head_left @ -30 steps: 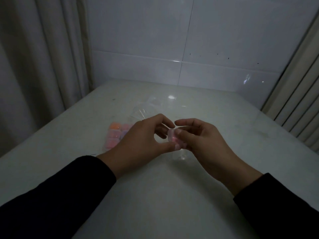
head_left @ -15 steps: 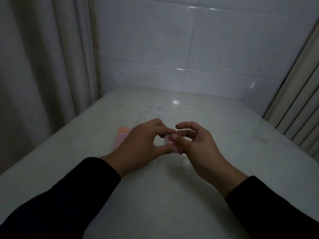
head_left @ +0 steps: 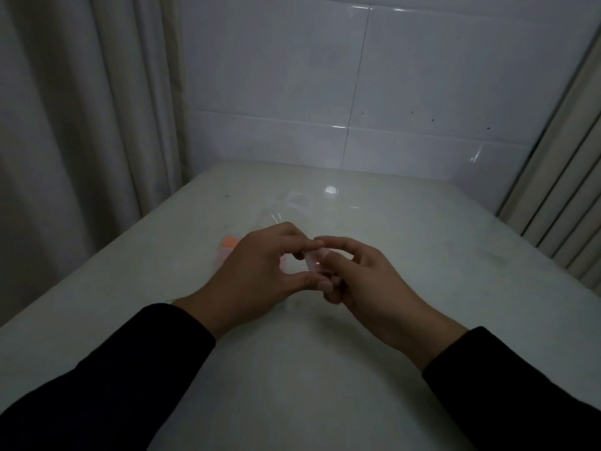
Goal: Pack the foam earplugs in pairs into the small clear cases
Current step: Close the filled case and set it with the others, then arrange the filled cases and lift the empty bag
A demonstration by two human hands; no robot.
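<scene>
Head view, surroundings: your table is pale, with a curtain to the left and a tiled wall behind
In the way: your left hand hides most of the orange and pink earplugs; clear cases lie just beyond
Small case: between both hands, above the table
Left hand: thumb and forefinger pinch the small case
Right hand: fingertips pinch its other side

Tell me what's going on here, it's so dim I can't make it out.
A person in dark sleeves holds a small clear case with something pink inside between both hands, left hand and right hand, above a white table. Orange and pink earplugs lie behind the left hand, clear plastic beyond.
</scene>
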